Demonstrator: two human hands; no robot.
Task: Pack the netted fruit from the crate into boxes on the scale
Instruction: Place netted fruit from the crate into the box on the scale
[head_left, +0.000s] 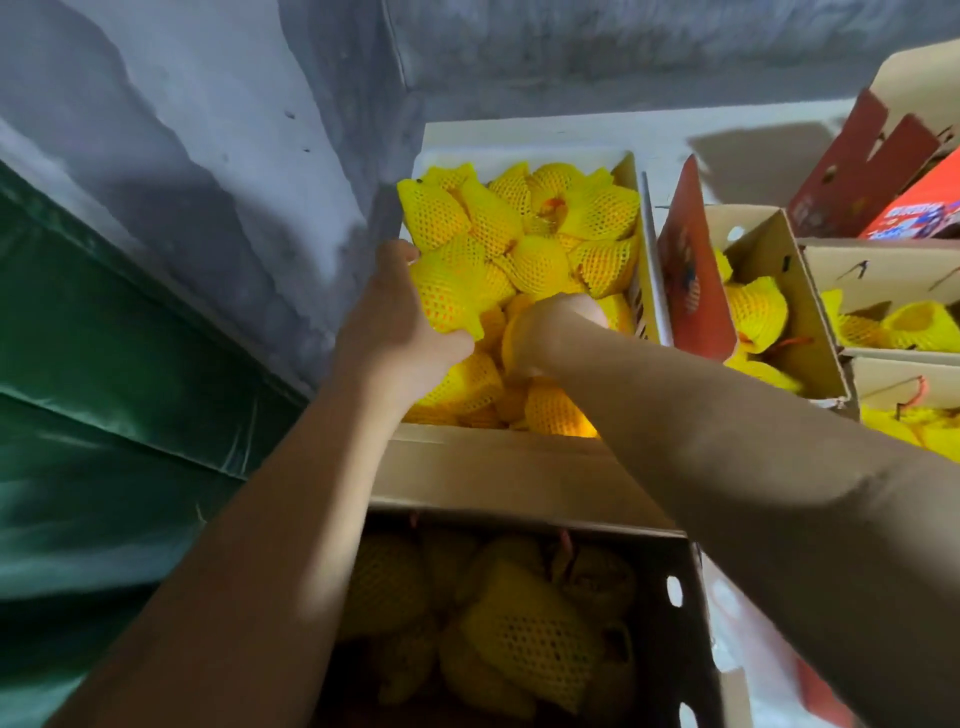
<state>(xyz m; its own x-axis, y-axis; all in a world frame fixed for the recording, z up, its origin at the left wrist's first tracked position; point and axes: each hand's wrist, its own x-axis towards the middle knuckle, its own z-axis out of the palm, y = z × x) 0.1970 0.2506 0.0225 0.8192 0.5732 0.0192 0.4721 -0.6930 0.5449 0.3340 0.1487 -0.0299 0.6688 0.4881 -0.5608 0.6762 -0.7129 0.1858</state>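
Head view: two hands in crate (644, 291); left (400, 332) grips one netted fruit (447, 296), right (550, 332) grips another.

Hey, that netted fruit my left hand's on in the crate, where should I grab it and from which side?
Grip the netted fruit around its rounded middle, coming from above and the left, where the left hand already cups it. The net's loose pointed ends would probably just slip.

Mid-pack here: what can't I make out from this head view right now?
- Scale: not visible in the head view, if present, hidden under boxes or out of frame.
- Right hand fingers: buried among netted fruit; grip unclear.
- Near box: contents in deep shadow, cut off by bottom edge.
- Red printed carton: lettering blurred, cut by right edge.
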